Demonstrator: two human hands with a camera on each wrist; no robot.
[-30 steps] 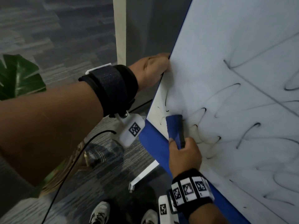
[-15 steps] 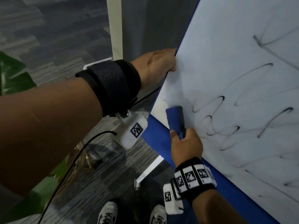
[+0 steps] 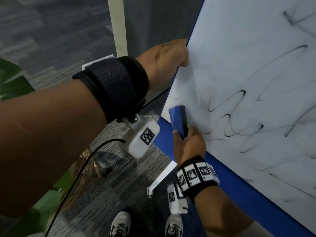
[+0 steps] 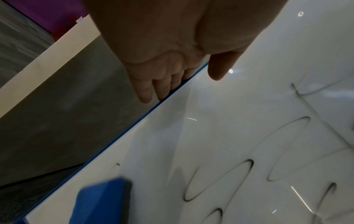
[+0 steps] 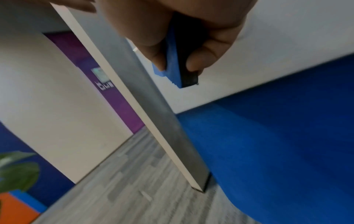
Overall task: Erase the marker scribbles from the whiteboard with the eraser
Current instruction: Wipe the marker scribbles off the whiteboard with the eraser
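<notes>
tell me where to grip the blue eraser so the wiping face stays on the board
Take the eraser by its lower end, coming from below, thumb on the blue back and fingers on the opposite long side, as the right hand does now. It is a narrow block standing upright, dark felt face toward the whiteboard; that grip leaves the felt uncovered.

Left hand's fingers (image 3: 183, 44) hidden behind whiteboard (image 3: 239, 57); scribbles (image 3: 239, 117) cut off right
</notes>
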